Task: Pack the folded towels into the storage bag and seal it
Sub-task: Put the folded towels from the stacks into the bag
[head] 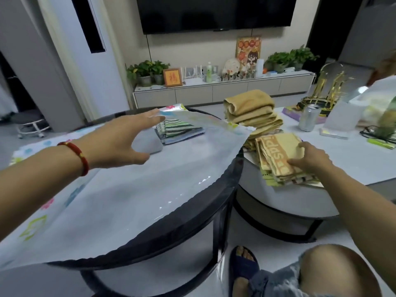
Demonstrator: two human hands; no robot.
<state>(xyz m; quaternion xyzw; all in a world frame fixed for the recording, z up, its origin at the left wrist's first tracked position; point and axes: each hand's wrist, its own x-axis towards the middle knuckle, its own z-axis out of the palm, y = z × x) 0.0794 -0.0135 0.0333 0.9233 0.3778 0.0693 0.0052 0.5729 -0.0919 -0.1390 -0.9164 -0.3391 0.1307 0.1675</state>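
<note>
A large translucent storage bag with coloured flower prints lies over the dark-rimmed round table. My left hand reaches over it, fingertips lifting the bag's upper edge near the mouth. Under that raised edge, inside the bag, sits a green-striped folded towel stack. My right hand grips a yellow folded towel with orange lettering, the top of a small pile on the lower white table. Behind it stands a taller stack of tan folded towels.
The white lower table carries a drink can, a clear box, cables and a gold ornament at the right. A TV cabinet with plants stands at the back. My knee and sandalled foot are at the bottom right.
</note>
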